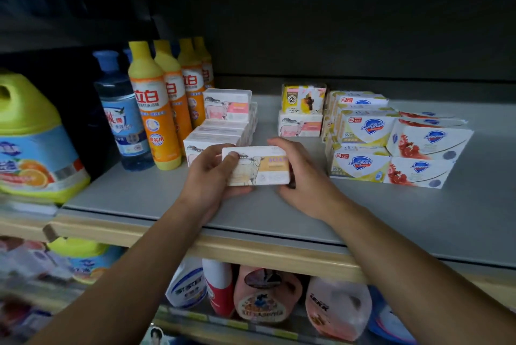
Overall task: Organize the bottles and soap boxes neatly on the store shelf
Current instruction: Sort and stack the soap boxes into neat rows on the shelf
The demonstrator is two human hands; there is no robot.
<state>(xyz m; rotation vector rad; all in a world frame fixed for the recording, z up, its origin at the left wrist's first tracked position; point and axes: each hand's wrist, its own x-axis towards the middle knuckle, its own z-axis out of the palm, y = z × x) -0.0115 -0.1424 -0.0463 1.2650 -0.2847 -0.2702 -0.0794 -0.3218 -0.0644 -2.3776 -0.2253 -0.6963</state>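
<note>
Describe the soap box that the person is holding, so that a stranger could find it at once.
Look at the grey shelf, in front of the row of pink sheep soap boxes. The held soap box sits between the left hand and right hand. Unlike its pink neighbours, its sheep label is yellow-orange.

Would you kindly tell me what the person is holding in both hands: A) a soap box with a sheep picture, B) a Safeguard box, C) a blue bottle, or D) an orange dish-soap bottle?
A: the left hand and right hand grip the ends of the sheep soap box above the shelf.
</note>
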